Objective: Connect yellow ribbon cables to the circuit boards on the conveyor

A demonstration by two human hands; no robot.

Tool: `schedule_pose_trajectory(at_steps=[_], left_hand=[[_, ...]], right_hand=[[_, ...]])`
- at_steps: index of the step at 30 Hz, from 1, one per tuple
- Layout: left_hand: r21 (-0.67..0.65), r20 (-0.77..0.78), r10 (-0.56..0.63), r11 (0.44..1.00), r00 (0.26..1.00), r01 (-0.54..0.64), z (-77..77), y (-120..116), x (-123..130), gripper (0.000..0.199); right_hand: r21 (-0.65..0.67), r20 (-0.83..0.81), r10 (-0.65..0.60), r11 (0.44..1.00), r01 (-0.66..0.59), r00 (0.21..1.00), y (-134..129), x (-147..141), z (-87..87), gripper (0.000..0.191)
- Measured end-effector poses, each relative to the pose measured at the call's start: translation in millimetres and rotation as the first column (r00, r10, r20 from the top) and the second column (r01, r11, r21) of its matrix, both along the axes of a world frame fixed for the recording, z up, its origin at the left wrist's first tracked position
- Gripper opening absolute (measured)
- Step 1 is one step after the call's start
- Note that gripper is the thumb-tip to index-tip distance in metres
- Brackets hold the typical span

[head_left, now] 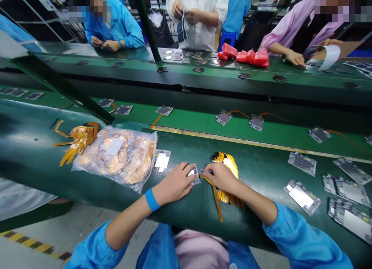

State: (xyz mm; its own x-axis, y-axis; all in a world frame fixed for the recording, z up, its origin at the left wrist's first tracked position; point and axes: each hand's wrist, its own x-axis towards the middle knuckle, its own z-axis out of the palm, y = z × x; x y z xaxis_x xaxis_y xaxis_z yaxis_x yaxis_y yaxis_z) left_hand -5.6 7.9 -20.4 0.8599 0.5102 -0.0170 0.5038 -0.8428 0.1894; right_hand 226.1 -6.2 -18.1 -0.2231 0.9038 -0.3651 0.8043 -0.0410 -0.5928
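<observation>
On the green bench, my left hand [176, 182] rests over a small circuit board [195, 176], its fingers bent onto the board's left part. My right hand [221, 176] pinches a thin dark tool [207, 171] whose tip points at the board's right edge. An orange flex strip [216, 201] runs from that edge and hangs down toward me. Under and behind my right hand lies a bundle of orange flex strips [229, 162]. Another board [162, 161] sits left of my hands, touching a clear plastic bag [124, 154] filled with orange parts.
More orange strips [78, 139] lie left of the bag. Several boards [302, 197] are spread at the right. Beyond a yellowish edge strip, boards with flex strips sit on a green belt [192, 123]. A slanted green post [69, 92] stands at left. Across the line, people work near red bundles [248, 57].
</observation>
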Motion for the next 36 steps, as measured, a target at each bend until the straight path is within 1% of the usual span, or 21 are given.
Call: schedule_pose_trajectory(at_steps=[5,17,23,28,36], left_hand=[[0.021,0.022,-0.001,1.000,1.000,0.001,-4.9,-2.8,-2.1,0.012],[-0.011,0.058,0.014,1.000,0.998,-0.013,-6.7,-4.4,-3.8,0.009],[0.006,0.043,0.000,1.000,0.999,-0.001,-6.7,-5.7,-3.8,0.009],[-0.011,0.058,0.018,1.000,0.998,-0.017,-6.4,-6.4,-3.1,0.008],[-0.011,0.059,0.018,1.000,0.998,-0.018,-6.9,-6.9,-3.2,0.006]], right_hand=[[0.003,0.012,-0.009,1.000,0.009,1.000,1.8,-0.2,-1.9,0.018],[-0.004,0.045,0.035,0.999,-0.035,0.998,5.5,-2.5,0.4,0.016],[-0.030,0.049,0.044,0.999,-0.043,0.998,8.6,-4.1,1.6,0.017],[-0.068,0.043,0.030,0.997,-0.027,0.999,12.1,-5.4,4.2,0.018],[-0.040,0.012,0.016,0.999,-0.016,1.000,12.7,-1.5,-2.6,0.018]])
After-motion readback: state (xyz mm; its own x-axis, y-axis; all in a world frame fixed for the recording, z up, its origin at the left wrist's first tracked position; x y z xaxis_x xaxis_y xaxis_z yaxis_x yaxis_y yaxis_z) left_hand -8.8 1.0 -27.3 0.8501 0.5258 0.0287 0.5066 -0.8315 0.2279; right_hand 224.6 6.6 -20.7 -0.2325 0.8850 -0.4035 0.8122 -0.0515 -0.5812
